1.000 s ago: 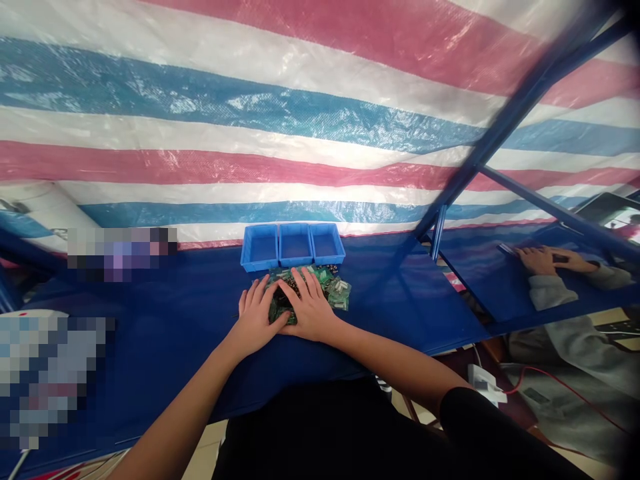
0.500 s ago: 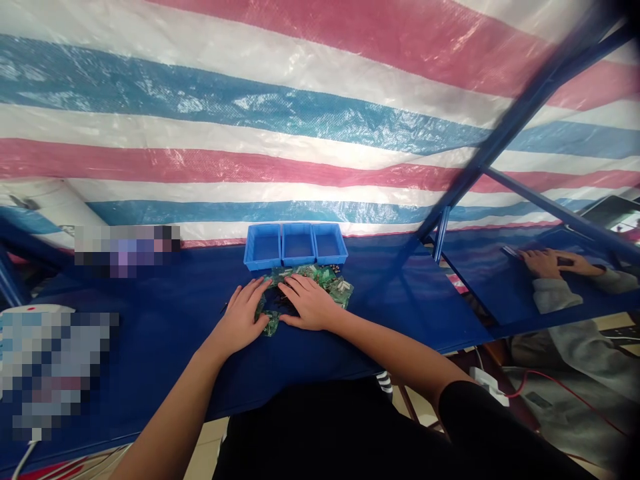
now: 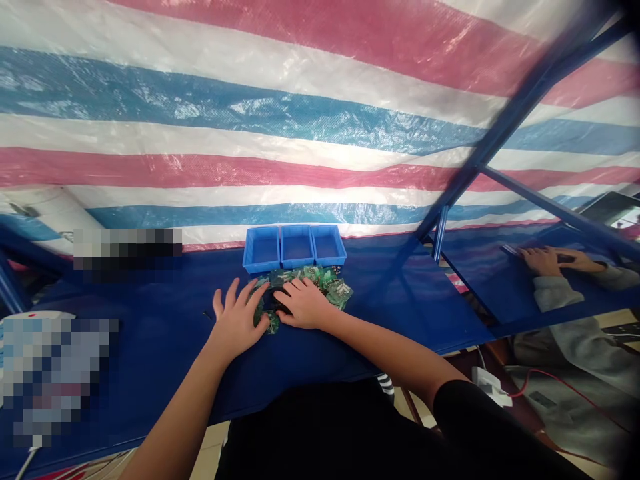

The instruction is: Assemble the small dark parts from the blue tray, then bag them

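Note:
A pile of small green circuit boards (image 3: 341,291) lies on the blue tabletop, with dark small parts among them. My left hand (image 3: 239,321) is at the pile's left side, fingers spread wide, palm down, with nothing visible in it. My right hand (image 3: 304,305) rests over the middle of the pile, its fingers apart and slightly bent on the pieces; what lies under them is hidden. Just behind the pile stand three joined blue bins (image 3: 296,247). A tiny dark piece (image 3: 207,315) lies left of my left hand.
A blue metal frame (image 3: 460,180) rises on the right, before a striped plastic sheet (image 3: 280,167). Another person's hands (image 3: 557,261) are at a surface beyond it. A white device (image 3: 37,320) and blurred-out items sit at the left.
My left hand's fingers have spread wider and shifted left, and the tiny dark piece has moved left. My right hand has moved slightly left over the pile.

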### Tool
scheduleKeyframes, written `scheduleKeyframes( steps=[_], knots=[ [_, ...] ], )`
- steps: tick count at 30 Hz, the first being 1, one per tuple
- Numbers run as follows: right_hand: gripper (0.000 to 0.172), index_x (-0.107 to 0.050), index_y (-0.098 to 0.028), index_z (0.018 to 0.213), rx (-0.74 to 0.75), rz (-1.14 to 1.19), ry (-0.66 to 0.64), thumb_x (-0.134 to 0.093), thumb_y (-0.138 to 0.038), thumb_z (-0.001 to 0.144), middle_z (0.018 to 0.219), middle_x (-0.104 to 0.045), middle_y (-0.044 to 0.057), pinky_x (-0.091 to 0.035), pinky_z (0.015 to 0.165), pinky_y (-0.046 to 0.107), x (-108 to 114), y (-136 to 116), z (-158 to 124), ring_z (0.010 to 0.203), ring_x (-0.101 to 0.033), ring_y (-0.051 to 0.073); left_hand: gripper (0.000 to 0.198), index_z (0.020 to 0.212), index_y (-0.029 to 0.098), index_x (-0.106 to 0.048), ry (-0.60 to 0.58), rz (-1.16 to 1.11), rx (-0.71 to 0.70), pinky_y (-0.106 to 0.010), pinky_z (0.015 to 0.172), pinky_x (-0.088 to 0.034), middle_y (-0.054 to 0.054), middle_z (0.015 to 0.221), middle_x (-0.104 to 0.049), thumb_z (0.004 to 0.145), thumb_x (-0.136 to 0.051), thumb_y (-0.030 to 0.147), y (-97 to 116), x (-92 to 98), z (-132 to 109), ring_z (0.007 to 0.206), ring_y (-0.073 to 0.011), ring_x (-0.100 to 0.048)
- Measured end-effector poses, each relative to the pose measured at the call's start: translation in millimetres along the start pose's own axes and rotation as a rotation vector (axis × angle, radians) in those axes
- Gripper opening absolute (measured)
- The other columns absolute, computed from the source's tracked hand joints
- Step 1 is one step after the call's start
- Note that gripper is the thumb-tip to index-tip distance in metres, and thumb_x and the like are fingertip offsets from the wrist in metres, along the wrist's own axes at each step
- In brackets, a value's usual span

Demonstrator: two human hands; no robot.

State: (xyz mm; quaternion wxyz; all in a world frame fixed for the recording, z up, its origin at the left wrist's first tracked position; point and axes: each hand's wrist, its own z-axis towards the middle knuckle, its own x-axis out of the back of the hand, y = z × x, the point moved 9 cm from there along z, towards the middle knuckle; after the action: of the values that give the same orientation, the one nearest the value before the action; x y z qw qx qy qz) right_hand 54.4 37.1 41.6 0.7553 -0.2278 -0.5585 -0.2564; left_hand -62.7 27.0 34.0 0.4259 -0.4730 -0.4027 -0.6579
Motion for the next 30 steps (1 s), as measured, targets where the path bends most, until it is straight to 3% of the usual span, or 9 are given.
scheduleKeyframes(
  steps=[3, 7, 11, 19, 24, 30],
  knots=[
    [0.04, -0.056, -0.015, 0.116, -0.011, -0.026, -0.03, -0.043, -0.044, 0.092, 0.103, -0.057, 0.015, -0.043, 0.081, 0.041, -4.4, -0.1, 3.0, 0.097, -0.049, 0.029, 0.064, 0.146, 0.036, -0.036, 0.003, 0.052, 0.13, -0.072, 0.108, -0.004, -0.006, 0.155, -0.03, 0.085, -0.05, 0.051, -12.9, 1.6, -4.8, 0.144, -0.045, -0.009],
    [0.042, -0.052, -0.017, 0.124, -0.052, -0.064, -0.061, -0.037, -0.042, 0.093, 0.1, -0.058, 0.014, -0.046, 0.066, 0.036, -9.9, 0.6, 5.5, 0.086, -0.055, 0.027, 0.069, 0.149, 0.038, -0.03, -0.065, 0.008, 0.23, -0.074, 0.104, -0.013, -0.009, 0.157, -0.024, 0.085, -0.046, 0.061, -26.9, -11.0, -9.4, 0.141, -0.0478, -0.016],
    [0.04, -0.049, -0.02, 0.127, -0.062, -0.1, -0.064, -0.031, -0.038, 0.096, 0.097, -0.06, 0.013, -0.045, 0.059, 0.032, -13.2, -0.3, 7.2, 0.077, -0.059, 0.025, 0.07, 0.15, 0.037, -0.026, -0.069, -0.007, 0.259, -0.073, 0.104, -0.013, -0.01, 0.158, -0.022, 0.087, -0.044, 0.061, -30.0, -16.9, -9.7, 0.141, -0.0475, -0.016],
    [0.031, -0.055, -0.014, 0.108, -0.085, -0.067, -0.062, -0.03, -0.029, 0.095, 0.09, -0.062, 0.012, -0.045, 0.057, 0.029, -19.3, 7.0, 13.1, 0.069, -0.061, 0.021, 0.067, 0.15, 0.034, -0.028, -0.067, 0.013, 0.236, -0.075, 0.103, -0.011, -0.012, 0.156, -0.027, 0.089, -0.039, 0.06, -26.6, -19.5, -8.9, 0.141, -0.0495, -0.013],
    [0.025, -0.056, -0.014, 0.102, -0.187, 0.083, 0.066, -0.036, -0.027, 0.093, 0.087, -0.063, 0.009, -0.042, 0.06, 0.026, 3.5, 30.0, 14.9, 0.07, -0.058, 0.017, 0.068, 0.149, 0.031, -0.031, -0.056, 0.003, 0.222, -0.073, 0.105, -0.011, -0.012, 0.155, -0.027, 0.088, -0.042, 0.06, -18.0, -21.3, -6.0, 0.141, -0.0499, -0.011],
    [0.026, -0.052, -0.019, 0.106, -0.435, 0.541, 0.313, -0.035, -0.034, 0.094, 0.082, -0.061, 0.002, -0.043, 0.064, 0.026, 30.9, 89.7, 6.7, 0.068, -0.057, 0.015, 0.071, 0.15, 0.028, -0.03, -0.054, -0.066, 0.195, -0.071, 0.107, -0.014, -0.013, 0.157, -0.023, 0.088, -0.043, 0.06, -1.1, -25.1, 5.2, 0.142, -0.0492, -0.011]
  ],
)
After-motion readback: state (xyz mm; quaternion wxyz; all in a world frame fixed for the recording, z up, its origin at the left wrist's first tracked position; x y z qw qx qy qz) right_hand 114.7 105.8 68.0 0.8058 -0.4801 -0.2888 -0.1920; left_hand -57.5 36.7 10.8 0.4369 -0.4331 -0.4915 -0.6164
